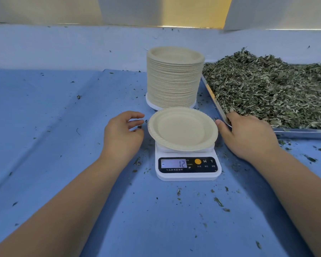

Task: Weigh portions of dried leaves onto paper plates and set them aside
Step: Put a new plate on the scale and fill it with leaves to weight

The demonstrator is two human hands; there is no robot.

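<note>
We count one empty paper plate [183, 128], one scale [188, 169], one tall stack of plates [174, 78], one metal tray [302, 133] and two bare hands. The single plate sits on the scale's platform and overhangs it on every side. The display [173, 163] shows 12 with a dash at its left edge.

Our left hand [121, 134] hovers just beside the plate's left rim, palm down and fingers loosely curved. It is open and holds nothing, and a narrow gap separates the fingertips from the rim.

Our right hand [248, 134] lies to the plate's right, at the tray's near left corner. Its thumb is outside the rim, near the plate, and its fingers reach over the rim into the dried leaves [271, 89]. The fingertips are hidden, so we cannot tell whether they have hold of any leaves or of the rim.

The stack stands right behind the scale, on a few white plates [150, 102], with the tray just to its right. The leaves are heaped above the tray's rim. Everything rests on a blue cloth [63, 127], where loose leaf bits [219, 202] lie scattered, thickest around the scale and in front of the tray.
</note>
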